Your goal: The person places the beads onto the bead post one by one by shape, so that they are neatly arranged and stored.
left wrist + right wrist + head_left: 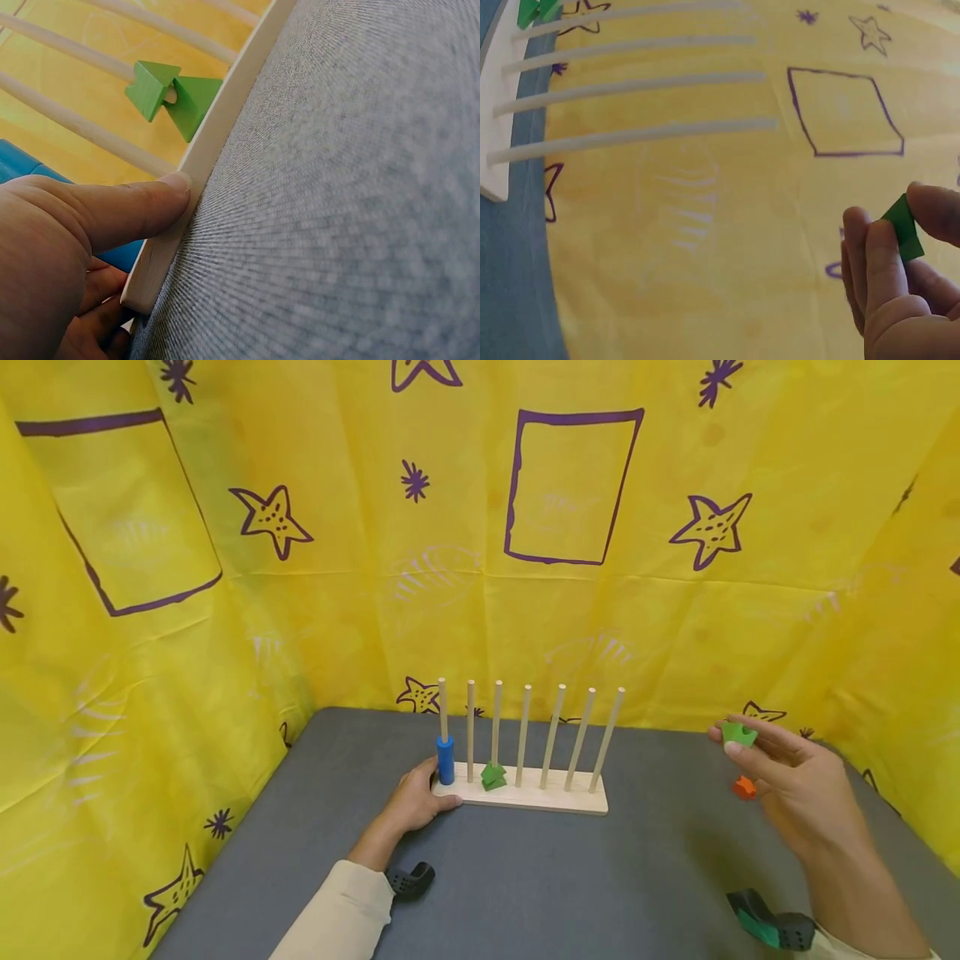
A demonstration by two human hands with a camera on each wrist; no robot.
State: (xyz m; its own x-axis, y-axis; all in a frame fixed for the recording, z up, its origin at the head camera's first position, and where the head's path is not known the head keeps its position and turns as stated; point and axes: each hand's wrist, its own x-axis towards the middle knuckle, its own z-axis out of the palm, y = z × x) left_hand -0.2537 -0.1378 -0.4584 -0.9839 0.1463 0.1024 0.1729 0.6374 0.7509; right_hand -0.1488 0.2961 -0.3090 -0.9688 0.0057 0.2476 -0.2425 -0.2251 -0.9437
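A wooden peg stand (556,797) with several upright rods stands on the grey table. My left hand (412,799) grips its left end; in the left wrist view the thumb (139,210) presses on the front edge of the base, with the other fingers partly hidden behind. Blue cylinders (446,761) are stacked on the leftmost rod. Green triangular blocks (493,777) sit low on the third rod. Off to the right, my right hand (808,785) is raised and pinches another green block (738,734), a notched one, between thumb and fingers.
An orange block (744,787) lies on the table (570,885), close beside the right hand in the head view. A yellow curtain (360,527) with purple drawings hangs behind the table and along both sides.
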